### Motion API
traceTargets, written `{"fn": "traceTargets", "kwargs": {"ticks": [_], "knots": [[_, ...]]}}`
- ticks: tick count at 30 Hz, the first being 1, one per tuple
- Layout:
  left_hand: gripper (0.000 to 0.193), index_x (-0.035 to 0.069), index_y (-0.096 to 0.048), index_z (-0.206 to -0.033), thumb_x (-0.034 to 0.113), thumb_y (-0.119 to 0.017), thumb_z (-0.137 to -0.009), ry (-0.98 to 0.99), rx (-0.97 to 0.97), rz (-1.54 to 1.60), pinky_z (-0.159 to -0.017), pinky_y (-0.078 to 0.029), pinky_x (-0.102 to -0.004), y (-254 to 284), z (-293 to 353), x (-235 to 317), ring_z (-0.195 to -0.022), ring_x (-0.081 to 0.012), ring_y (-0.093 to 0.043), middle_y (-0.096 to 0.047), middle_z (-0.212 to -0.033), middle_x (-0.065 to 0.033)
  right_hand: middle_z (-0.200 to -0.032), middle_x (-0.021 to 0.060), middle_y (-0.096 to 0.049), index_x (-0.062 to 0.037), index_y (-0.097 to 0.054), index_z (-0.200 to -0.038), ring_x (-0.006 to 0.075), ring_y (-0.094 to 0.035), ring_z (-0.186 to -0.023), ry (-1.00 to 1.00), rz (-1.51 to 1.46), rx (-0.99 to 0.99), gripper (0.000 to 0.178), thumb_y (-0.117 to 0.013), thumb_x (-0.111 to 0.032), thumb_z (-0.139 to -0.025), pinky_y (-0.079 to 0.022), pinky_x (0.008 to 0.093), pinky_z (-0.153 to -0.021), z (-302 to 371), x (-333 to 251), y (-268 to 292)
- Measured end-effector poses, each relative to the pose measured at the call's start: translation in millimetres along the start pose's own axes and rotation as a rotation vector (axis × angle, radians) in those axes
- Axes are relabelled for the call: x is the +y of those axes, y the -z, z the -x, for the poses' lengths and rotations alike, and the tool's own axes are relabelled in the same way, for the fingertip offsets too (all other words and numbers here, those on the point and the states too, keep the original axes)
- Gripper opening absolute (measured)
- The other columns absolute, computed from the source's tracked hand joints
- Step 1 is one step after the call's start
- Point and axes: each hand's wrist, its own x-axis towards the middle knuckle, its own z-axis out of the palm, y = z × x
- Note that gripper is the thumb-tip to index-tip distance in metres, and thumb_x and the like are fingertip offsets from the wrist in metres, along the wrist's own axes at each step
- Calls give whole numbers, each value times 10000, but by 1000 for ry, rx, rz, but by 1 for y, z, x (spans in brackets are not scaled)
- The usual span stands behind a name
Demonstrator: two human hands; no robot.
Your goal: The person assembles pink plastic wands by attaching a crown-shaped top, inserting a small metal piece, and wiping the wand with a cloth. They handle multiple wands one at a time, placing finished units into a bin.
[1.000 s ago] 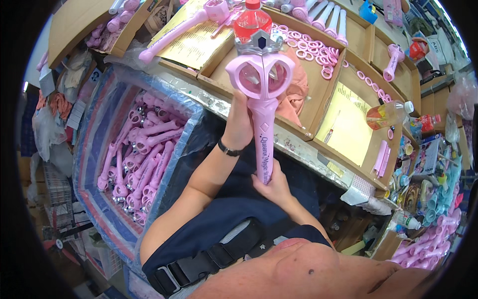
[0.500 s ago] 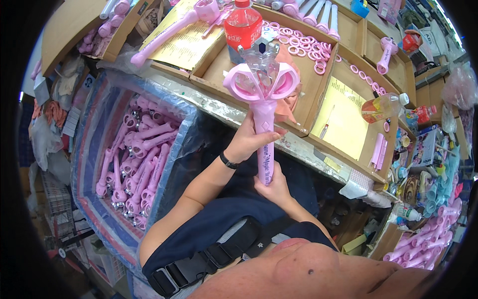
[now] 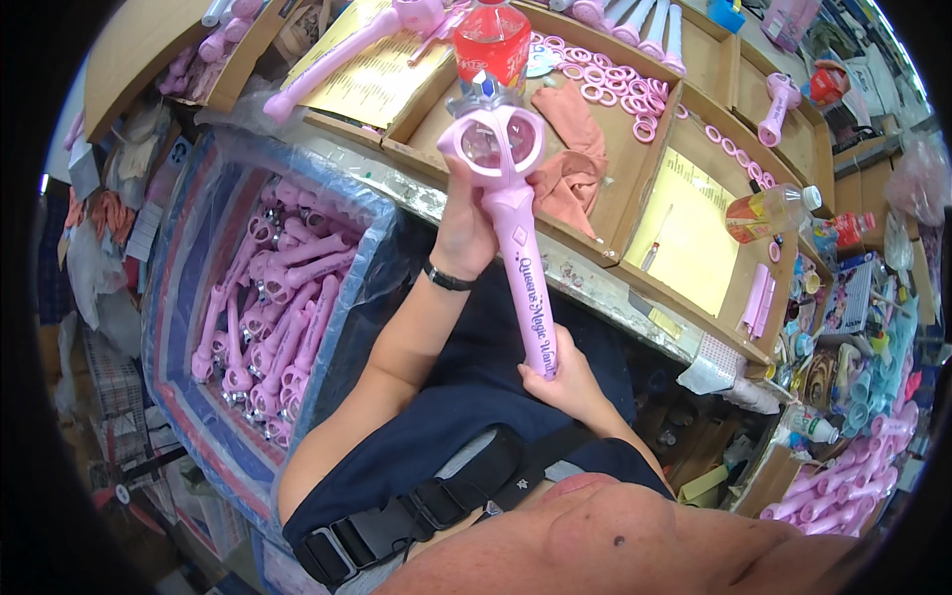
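We tag the pink wand (image 3: 518,253) between both hands' fingers: left hand (image 3: 468,233) grasps up by its head, right hand (image 3: 570,382) grips the handle end, long axis running away from the right fingers, leaning left (left's nearer the crown)

cardboard trays (image 3: 625,171) (shallow) lie on the bench (image 3: 585,284).

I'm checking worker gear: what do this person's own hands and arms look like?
The left hand and right hand are both gloveless. A slim black wristband circles the left wrist; none shows on the right. No sleeve covers the visible forearms.
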Motion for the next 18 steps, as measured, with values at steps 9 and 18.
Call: {"fn": "traceTargets", "kwargs": {"ticks": [9,18], "knots": [[952,18,-433,-1282,789,-457,-724,-2,90,207,-822,-514,-396,-6,1,4,-975,-287,-603,-570,-1126,-199,-940,235,-617,-25,-352,-1291,361,-647,-828,15,170,3,651,-673,-219,-759,-506,373,-717,15,-38,27],[968,7,-451,-1245,809,-449,-703,-13,-9,418,-804,-519,-404,-3,3,-4,-938,-270,-601,-580,-1077,-169,-888,245,-622,-19,-345,-1281,407,-635,-746,78,350,50,648,-667,-206,-751,-510,432,-640,21,-50,31]]}}
